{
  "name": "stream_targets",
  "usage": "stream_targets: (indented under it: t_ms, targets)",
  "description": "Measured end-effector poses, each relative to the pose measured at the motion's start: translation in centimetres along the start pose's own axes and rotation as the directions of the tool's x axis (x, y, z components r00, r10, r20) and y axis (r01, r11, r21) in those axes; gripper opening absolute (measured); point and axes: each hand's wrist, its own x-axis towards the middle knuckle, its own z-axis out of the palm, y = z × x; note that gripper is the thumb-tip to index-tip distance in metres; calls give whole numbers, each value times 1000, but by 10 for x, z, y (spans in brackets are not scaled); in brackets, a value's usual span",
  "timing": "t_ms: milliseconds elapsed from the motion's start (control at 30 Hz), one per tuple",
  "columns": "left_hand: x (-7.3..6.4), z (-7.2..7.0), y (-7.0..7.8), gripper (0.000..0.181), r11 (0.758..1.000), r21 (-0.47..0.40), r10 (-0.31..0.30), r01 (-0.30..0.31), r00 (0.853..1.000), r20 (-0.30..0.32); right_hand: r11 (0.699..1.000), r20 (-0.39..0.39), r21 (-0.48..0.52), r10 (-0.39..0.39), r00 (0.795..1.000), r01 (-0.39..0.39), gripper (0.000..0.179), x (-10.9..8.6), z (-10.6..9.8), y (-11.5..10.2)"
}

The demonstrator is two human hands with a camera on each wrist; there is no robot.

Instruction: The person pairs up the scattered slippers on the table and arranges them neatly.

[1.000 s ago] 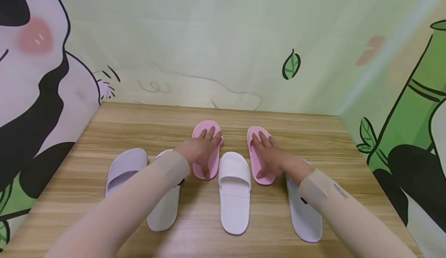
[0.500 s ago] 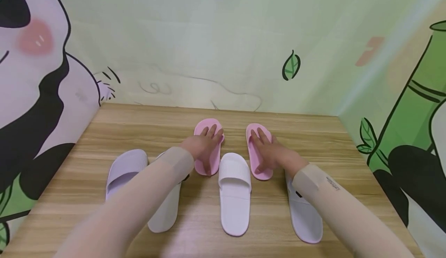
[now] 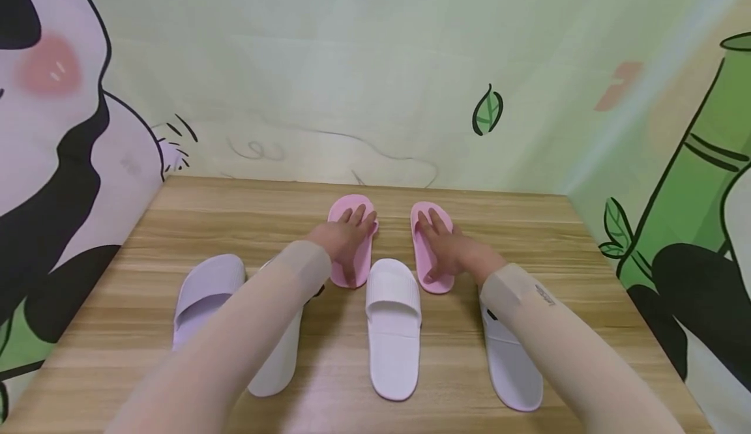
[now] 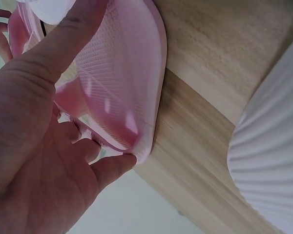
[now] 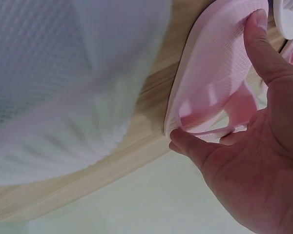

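The left hand (image 3: 346, 240) grasps the left pink slipper (image 3: 364, 261), positioned beyond and left of the center white slipper (image 3: 394, 362). The right hand (image 3: 448, 250) grasps the right pink slipper (image 3: 420, 255), beyond and right of that white slipper. The lavender slipper (image 3: 208, 284) lies well to its left.

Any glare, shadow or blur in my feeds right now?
Head: soft shadow on the wood-grain tabletop, pale diagonal streak across the green printed wall; left wrist: bright patches on the pink textured slipper; right wrist: the near white ribbed slipper is blurred.
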Motion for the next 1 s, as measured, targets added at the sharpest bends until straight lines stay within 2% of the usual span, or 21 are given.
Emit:
stream_targets:
  t_ms: [367,633,1000]
  targets:
    - [7,-2,-2,139,1000,23,15,-14,999,-52,998,4,7,55,998,-55,125,10,-10,-1]
    - [15,-4,-6,138,1000,17,19,-18,998,-63,998,-10,2,56,998,-56,128,21,-13,1]
    - [18,-9,-3,136,1000,-14,-9,8,998,-66,996,-11,22,91,996,-91,126,29,-16,-1]
